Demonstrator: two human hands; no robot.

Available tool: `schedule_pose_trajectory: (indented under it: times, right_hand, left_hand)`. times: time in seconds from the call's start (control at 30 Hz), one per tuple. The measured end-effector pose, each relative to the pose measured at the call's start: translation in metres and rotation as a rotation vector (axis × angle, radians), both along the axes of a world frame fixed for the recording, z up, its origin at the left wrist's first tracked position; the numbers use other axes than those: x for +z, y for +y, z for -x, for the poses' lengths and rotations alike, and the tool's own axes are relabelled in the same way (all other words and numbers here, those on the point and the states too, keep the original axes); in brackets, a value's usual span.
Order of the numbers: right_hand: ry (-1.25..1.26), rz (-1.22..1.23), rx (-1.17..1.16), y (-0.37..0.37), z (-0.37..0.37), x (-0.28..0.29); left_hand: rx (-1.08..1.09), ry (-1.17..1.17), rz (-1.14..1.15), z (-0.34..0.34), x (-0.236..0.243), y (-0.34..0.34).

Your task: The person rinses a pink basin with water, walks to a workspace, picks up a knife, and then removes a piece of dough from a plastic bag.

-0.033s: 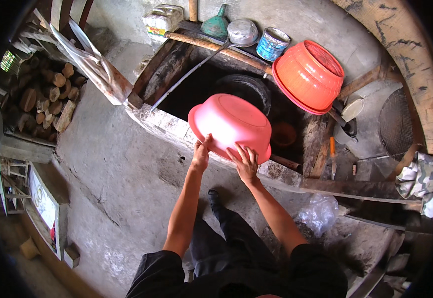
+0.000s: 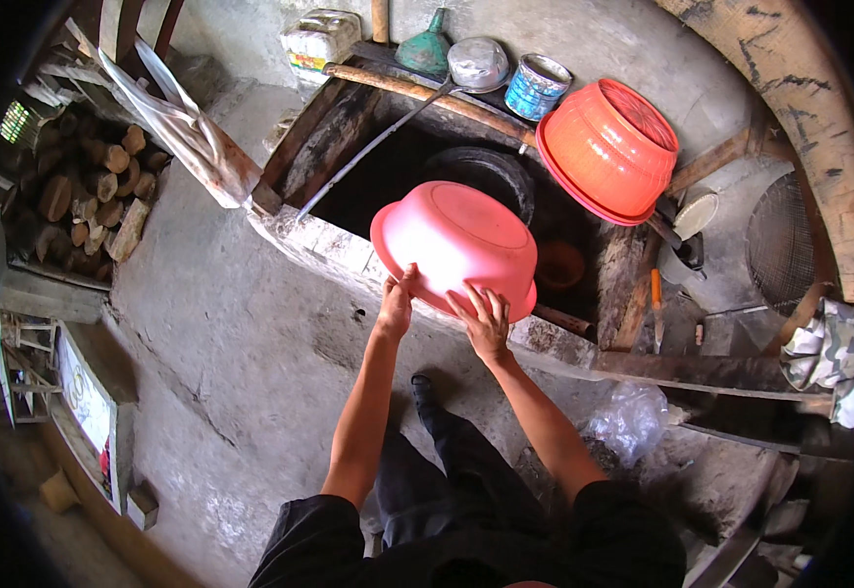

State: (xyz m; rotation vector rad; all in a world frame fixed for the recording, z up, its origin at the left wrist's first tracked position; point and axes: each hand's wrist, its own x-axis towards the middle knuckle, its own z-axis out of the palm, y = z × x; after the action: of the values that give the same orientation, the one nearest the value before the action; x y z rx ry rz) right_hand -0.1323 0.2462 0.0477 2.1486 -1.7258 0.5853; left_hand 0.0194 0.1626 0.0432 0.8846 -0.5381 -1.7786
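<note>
The fingers of the left hand (image 2: 399, 304) were clamped on the near rim of a pink, round plastic basin (image 2: 466, 230), the thumb lying up against its outer wall. The right hand (image 2: 487, 321) gripped the same near side, its fingers spread apart on the outer wall; I couldn't see its thumb. The basin was tilted with its flat base turned upward, over the near stone edge (image 2: 324, 238) of a dark, soot-stained trough. From where I stood, I couldn't tell whether it touched that edge. Just behind it showed a black, round-rimmed vessel (image 2: 519, 179), partly covered. Farther out, a glossy orange-red plastic tub (image 2: 608, 145) sat bottom up at the trough's far right corner. Along the back stood a blue-and-white cylindrical can (image 2: 537, 88), a silvery round-bowled ladle (image 2: 479, 65) with a long handle, and a green plastic funnel (image 2: 425, 49). An orange-handled knife (image 2: 656, 294) lay to the right, near a round, dark mesh strainer (image 2: 782, 240). Well off to the left, split brown firewood (image 2: 84, 201) was stacked beyond the grey concrete floor (image 2: 216, 323)
</note>
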Motion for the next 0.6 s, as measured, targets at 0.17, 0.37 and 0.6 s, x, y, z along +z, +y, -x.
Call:
schedule_pose_trajectory:
  times: [0.17,0.37,0.6]
  right_hand:
    - [0.059,-0.110,0.035,0.005,0.003,-0.022]
    - [0.059,-0.100,0.020,0.009,0.011,-0.004]
    - [0.059,0.174,0.130,-0.013,-0.004,0.070]
  left_hand:
    - [-0.046,-0.025,-0.178,-0.004,-0.040,0.002]
    - [-0.040,0.000,-0.188,0.009,-0.016,0.011]
    - [0.095,-0.168,0.101,-0.020,0.077,0.012]
